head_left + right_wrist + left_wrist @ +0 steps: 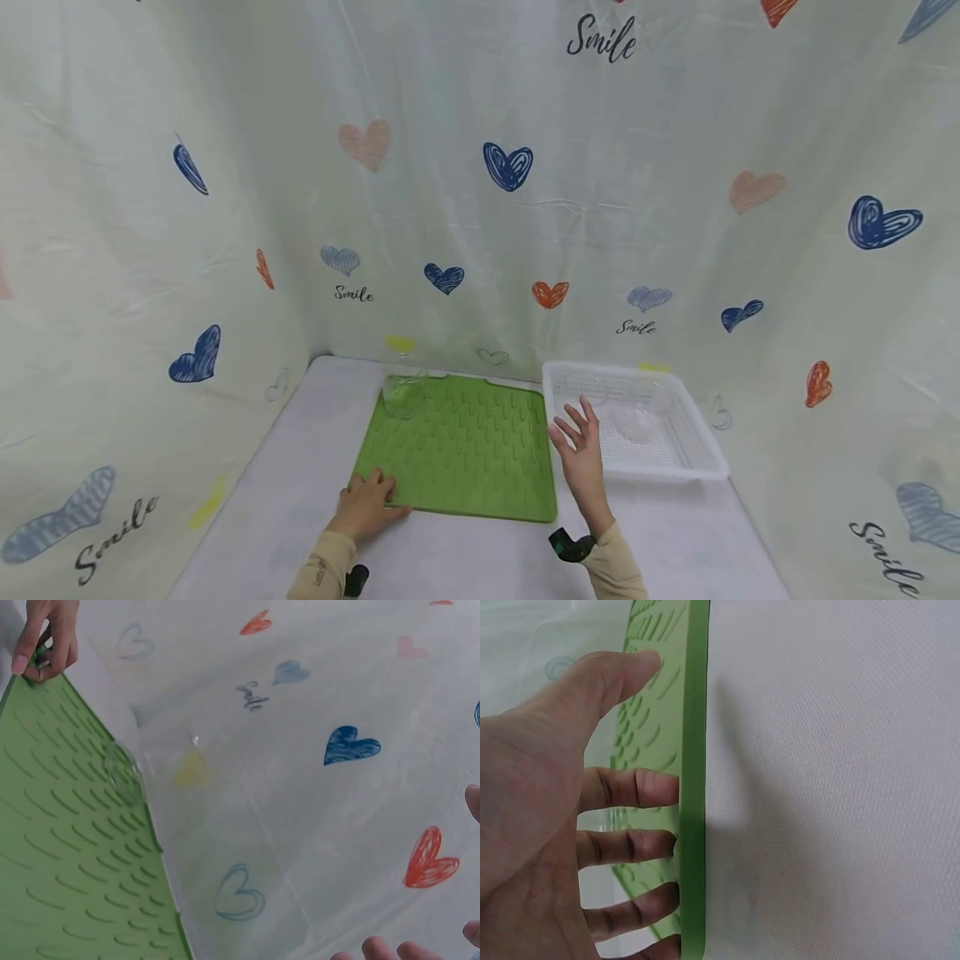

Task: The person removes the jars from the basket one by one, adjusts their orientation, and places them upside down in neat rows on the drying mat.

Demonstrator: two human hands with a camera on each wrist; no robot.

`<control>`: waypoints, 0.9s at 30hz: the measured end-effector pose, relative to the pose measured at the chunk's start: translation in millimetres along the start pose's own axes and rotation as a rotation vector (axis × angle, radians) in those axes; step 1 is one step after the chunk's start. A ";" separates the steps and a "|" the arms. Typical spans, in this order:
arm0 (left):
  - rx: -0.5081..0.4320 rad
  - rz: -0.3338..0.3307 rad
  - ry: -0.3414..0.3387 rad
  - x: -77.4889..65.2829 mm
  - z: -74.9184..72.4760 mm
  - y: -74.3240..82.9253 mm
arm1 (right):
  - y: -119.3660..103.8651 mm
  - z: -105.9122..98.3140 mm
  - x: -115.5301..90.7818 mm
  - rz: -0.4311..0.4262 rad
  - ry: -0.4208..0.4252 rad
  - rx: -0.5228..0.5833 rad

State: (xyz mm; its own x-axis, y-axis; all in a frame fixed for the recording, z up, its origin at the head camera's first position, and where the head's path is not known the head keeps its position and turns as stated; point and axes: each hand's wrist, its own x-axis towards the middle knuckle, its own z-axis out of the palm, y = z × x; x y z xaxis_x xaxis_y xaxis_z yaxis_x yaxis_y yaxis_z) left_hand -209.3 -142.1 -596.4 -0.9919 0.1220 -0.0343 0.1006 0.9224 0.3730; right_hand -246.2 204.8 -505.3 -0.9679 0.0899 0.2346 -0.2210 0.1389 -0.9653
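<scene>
A green drying mat (472, 450) with raised ridges lies on the table. My left hand (365, 504) is at its near left corner, fingertips touching the mat beside the edge and the thumb spread apart, as the left wrist view shows. On the mat's far left part stands a clear stemmed glass (405, 398), apparently bowl down; its outline is faint. My right hand (583, 467) is raised with nothing in it, fingers loosely bent and apart, in front of the left side of a white plastic basket (708, 450).
Inside the basket, clear rounded things (637, 421) show faintly. A pale curtain (465, 217) printed with hearts and "Smile" hangs behind and beside the white table (480, 558). The basket stands to the right of the mat, close to the curtain.
</scene>
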 end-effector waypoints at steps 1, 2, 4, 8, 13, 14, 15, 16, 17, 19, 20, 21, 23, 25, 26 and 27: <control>-0.002 -0.001 -0.003 -0.1 -0.6 0.1 | 3.2 -4.8 -1.1 0.000 0.026 -0.002; -0.004 -0.004 -0.007 0.0 -0.5 -0.1 | 5.6 -9.7 -2.4 0.007 0.047 0.000; 0.002 -0.006 -0.011 0.2 -0.8 -1.0 | 9.6 -19.2 -5.4 0.022 0.080 -0.003; 0.002 -0.003 -0.019 1.3 -0.1 -2.7 | 15.8 -38.7 -10.0 0.074 0.141 -0.037; -0.020 0.004 -0.028 2.2 -0.7 -2.9 | 18.5 -62.1 -14.9 0.137 0.205 -0.099; -0.020 0.006 -0.028 1.8 -1.0 -2.6 | 18.8 -66.1 -16.1 0.145 0.216 -0.107; -0.020 0.007 -0.026 1.6 -1.4 -2.5 | 19.3 -70.0 -17.3 0.154 0.227 -0.118; -0.020 0.009 -0.025 1.5 -1.5 -2.2 | 20.1 -73.8 -18.4 0.160 0.239 -0.127; -0.019 0.010 -0.026 1.5 -1.5 -2.2 | 20.8 -77.1 -19.3 0.166 0.250 -0.134; -0.019 0.012 -0.023 1.5 -2.0 -1.8 | 22.4 -82.0 -20.3 0.174 0.267 -0.143; -0.019 0.011 -0.022 1.5 -2.2 -1.8 | 23.1 -83.9 -20.5 0.178 0.273 -0.149; -0.019 0.012 -0.020 1.8 -2.3 -1.9 | 24.0 -85.4 -20.3 0.180 0.278 -0.158; -0.022 0.008 -0.020 2.3 -2.1 -2.2 | 24.9 -86.5 -18.9 0.182 0.281 -0.155; -0.025 0.006 -0.018 2.8 -2.4 -2.1 | 25.5 -87.1 -16.7 0.180 0.280 -0.155; -0.027 0.005 -0.018 3.0 -2.5 -2.0 | 25.5 -87.4 -15.5 0.178 0.281 -0.157; -0.030 0.006 -0.020 3.4 -2.6 -1.7 | 25.4 -87.7 -14.1 0.174 0.281 -0.157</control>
State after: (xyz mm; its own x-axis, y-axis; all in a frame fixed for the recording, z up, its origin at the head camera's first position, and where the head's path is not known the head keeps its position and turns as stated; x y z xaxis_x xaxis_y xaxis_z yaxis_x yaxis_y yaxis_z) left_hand -213.0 -144.1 -594.8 -0.9896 0.1348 -0.0507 0.1034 0.9102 0.4010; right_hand -227.8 293.5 -523.1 -0.9139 0.3903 0.1113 -0.0134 0.2451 -0.9694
